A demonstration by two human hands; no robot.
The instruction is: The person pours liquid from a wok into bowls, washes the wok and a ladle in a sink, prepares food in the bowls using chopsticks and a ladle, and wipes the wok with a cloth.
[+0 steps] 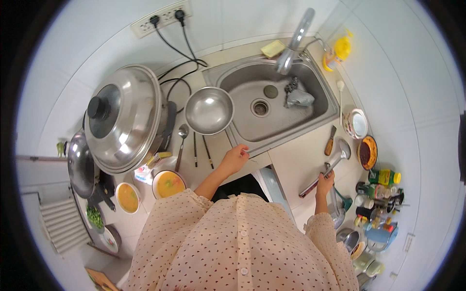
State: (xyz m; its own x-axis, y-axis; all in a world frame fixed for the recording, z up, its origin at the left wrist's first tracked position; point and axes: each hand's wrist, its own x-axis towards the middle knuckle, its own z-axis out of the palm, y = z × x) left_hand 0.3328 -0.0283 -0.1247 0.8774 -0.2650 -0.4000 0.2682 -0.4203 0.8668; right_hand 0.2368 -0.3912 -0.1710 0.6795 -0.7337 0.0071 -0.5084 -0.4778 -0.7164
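Observation:
My right hand [325, 182] grips a metal ladle [342, 154] by its handle over the counter right of the sink. Nothing shows in my left hand [236, 159], whose fingers are loosely curled near the front rim of the stainless steel sink [275, 142]. An empty steel bowl [209, 111] sits at the sink's left edge. Below it lie a pair of dark chopsticks [196, 151] and a metal spoon [182, 140]. A wooden-handled knife or scraper [330, 143] rests beside the ladle's head.
A large lidded steamer [123, 120] and a wok [81, 167] stand left, near two bowls of yellow soup [168, 184] [128, 197]. The faucet [296, 40] overhangs the sink, which holds a grey cloth [299, 98]. At right are a sauce bowl [367, 152] and several bottles [384, 177].

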